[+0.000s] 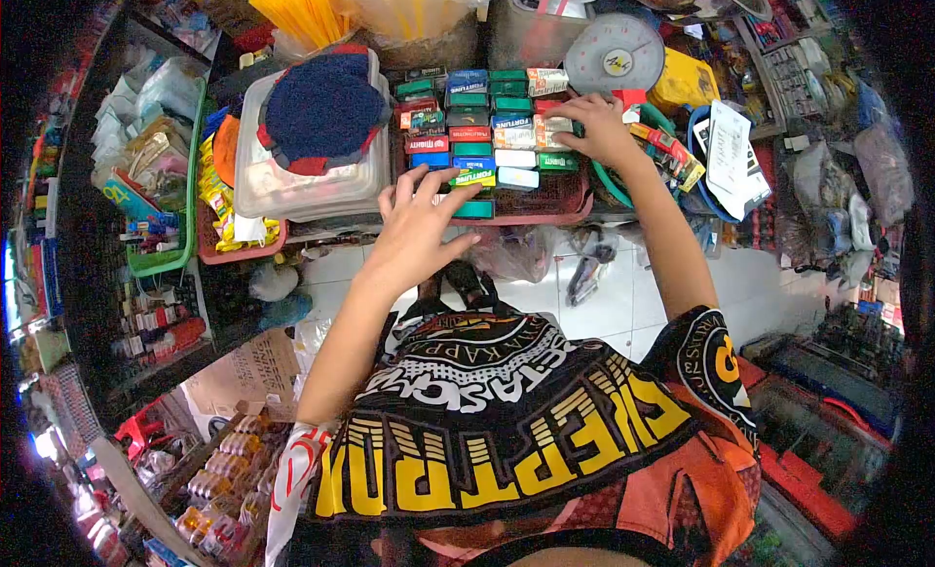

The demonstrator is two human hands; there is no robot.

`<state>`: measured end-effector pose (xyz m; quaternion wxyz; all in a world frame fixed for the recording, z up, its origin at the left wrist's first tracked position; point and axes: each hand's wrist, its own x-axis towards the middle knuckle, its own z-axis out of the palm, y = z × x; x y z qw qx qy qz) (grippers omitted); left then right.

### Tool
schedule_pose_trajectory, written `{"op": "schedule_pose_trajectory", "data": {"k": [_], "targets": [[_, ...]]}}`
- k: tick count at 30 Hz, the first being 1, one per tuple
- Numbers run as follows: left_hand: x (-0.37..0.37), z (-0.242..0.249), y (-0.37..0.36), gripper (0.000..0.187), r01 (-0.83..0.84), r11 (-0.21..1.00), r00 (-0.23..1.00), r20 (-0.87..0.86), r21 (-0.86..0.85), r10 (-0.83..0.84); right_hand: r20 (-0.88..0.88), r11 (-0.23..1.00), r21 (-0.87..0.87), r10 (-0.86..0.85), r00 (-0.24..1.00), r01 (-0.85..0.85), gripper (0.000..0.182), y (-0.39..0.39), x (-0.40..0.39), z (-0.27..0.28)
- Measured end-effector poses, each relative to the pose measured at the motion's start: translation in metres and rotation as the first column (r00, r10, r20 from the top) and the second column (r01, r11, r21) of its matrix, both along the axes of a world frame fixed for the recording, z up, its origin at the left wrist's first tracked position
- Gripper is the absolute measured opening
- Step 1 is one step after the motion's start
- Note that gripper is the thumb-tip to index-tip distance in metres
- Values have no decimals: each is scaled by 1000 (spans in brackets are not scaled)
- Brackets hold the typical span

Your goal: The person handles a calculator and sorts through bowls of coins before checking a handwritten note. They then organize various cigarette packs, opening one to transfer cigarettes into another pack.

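Rows of cigarette packs (468, 133) in green, red, blue and white lie stacked on a red tray (545, 208) in front of me. My left hand (419, 221) is at the tray's front left, fingers spread and fingertips by a blue and yellow pack (475, 172). A green pack (473, 209) lies just right of that hand's thumb. My right hand (602, 131) reaches over the right side of the rows, its fingers apart and bent, beside a white and orange pack (547, 131). Whether its fingertips touch the packs is hard to see.
Left of the packs, a dark blue cloth (326, 107) with red edges lies on a lidded plastic container (248, 182). Behind stands a round dial scale (616, 56). A blue basket with papers (729, 153) is at right. A green basket (185, 241) stands far left.
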<state>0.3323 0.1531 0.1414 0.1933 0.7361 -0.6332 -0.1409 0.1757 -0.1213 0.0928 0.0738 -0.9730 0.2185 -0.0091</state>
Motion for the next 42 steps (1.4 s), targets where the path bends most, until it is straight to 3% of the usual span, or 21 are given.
{"op": "schedule_pose_trajectory", "data": {"k": [6,13,17,19,21,23,24,26,27,29,31,33,34,35,37,38,39,40,42], "targets": [[-10,2,-6,52,-35,999,999,7,10,35,6,996,-11,83,997,-83,44,2,-16,7],[-12,2,-8,52,-25,1000,999,21,12,25,-127,999,-47,16,992,-22,75,9,-2,5],[-13,7,-9,50,-25,999,1000,-5,-36,25,-14,997,-2,-82,997,82,72,9,-4,20],[-12,11,-11,50,-21,999,1000,-12,-45,21,162,996,66,-76,984,67,70,8,-14,52],[-11,13,-13,50,-27,997,999,-24,-70,25,482,961,271,-191,855,62,59,11,-29,89],[-12,18,-17,52,-22,995,1000,-9,-92,21,718,747,640,-499,485,-180,50,14,-43,101],[-14,22,-20,54,-63,993,984,-172,-103,44,720,752,637,-501,480,-171,50,20,-46,107],[-15,17,-27,57,-132,976,893,-448,-174,41,499,414,865,-771,395,-284,46,38,-45,114],[-17,19,-32,57,-123,976,893,-449,-179,30,473,412,881,-775,420,-233,48,44,-43,110],[-21,26,-41,57,-259,933,626,-779,-251,-36,441,399,895,-729,524,-199,49,55,-38,106],[-21,36,-46,57,-261,920,647,-760,-290,-56,388,290,921,-735,556,-260,50,73,-29,114],[-24,43,-51,56,-298,907,479,-869,-296,-126,437,337,899,-710,552,-278,50,77,-25,105],[-25,44,-54,57,-289,911,393,-904,-294,-167,423,339,905,-667,613,-256,49,83,-24,108],[-26,46,-54,57,-290,910,396,-903,-295,-166,405,341,910,-619,673,-234,48,89,-22,109],[-24,51,-54,59,-172,967,457,-885,-187,-90,458,355,889,-650,607,-291,40,104,-13,107],[-21,43,-53,64,-166,978,376,-925,-122,-51,406,338,912,-654,638,-233,42,99,-13,104],[-19,36,-52,64,-166,979,382,-923,-119,-48,351,327,930,-657,667,-168,43,93,-14,101],[-17,29,-52,65,-169,979,434,-901,-112,-28,318,252,948,-787,528,-194,42,97,-11,102],[-17,23,-55,70,-195,976,459,-888,-95,6,392,336,919,-835,385,-206,37,82,-15,96]]}}
